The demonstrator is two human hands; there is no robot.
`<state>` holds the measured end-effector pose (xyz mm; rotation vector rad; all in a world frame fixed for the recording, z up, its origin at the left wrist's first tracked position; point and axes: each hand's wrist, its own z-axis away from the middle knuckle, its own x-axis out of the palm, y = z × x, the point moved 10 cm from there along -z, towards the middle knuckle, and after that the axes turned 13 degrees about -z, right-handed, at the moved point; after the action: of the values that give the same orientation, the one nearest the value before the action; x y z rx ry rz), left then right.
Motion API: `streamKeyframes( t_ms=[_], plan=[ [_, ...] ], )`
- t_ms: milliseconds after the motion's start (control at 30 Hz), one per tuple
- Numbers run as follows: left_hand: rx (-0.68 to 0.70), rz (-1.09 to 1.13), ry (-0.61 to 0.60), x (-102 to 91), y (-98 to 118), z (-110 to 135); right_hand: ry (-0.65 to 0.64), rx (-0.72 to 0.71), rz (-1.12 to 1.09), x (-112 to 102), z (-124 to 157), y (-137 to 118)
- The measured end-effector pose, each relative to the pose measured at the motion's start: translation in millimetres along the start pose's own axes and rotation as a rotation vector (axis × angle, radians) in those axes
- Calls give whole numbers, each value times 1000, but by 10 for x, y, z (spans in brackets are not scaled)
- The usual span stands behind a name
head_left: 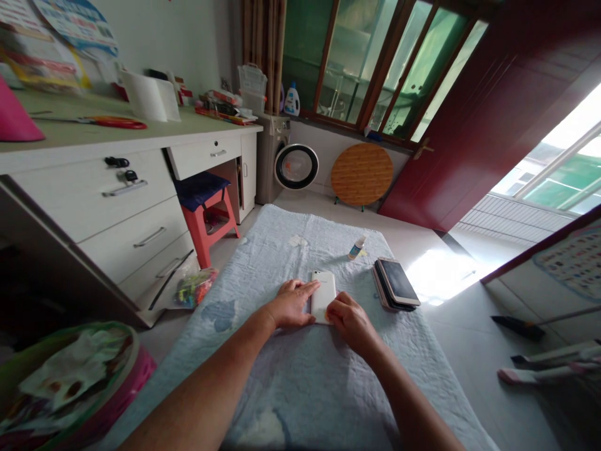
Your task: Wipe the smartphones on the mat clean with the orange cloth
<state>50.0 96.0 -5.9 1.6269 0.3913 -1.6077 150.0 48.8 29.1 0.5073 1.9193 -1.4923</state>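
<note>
A white smartphone (323, 285) lies back side up on a cloth-covered table, its camera end pointing away from me. My left hand (292, 305) rests along its left edge, fingers stretched onto the back and thumb near the lower corner. My right hand (350, 319) is closed over the lower right part of the phone, fingertips pressed together. A small orange-tinted bit shows at those fingertips, too little of it to name. Beyond the phone, to the right, stands a small clear spray bottle (357, 248). A stack of phones or tablets (397, 285) lies further right.
The light blue patterned cloth (282, 250) covers the table. At left are a white desk (154, 147) with drawers, a red stool (206, 219) and a pink-rimmed waste bin (141, 369). A washing machine (272, 160) with its door open and a round wooden tabletop (361, 175) stand behind.
</note>
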Motion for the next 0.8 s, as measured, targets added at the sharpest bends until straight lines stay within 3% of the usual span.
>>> streamKeyframes(
  t_ms=[233,500,800],
  plan=[
    [-2,53,15,-47,4,36,53,36,51,17,-265,24],
    [9,34,14,-36,14,40,-8,-7,69,198,-241,-142],
    [3,11,-9,-11,6,13,15,158,68,-86,-150,185]
  ],
)
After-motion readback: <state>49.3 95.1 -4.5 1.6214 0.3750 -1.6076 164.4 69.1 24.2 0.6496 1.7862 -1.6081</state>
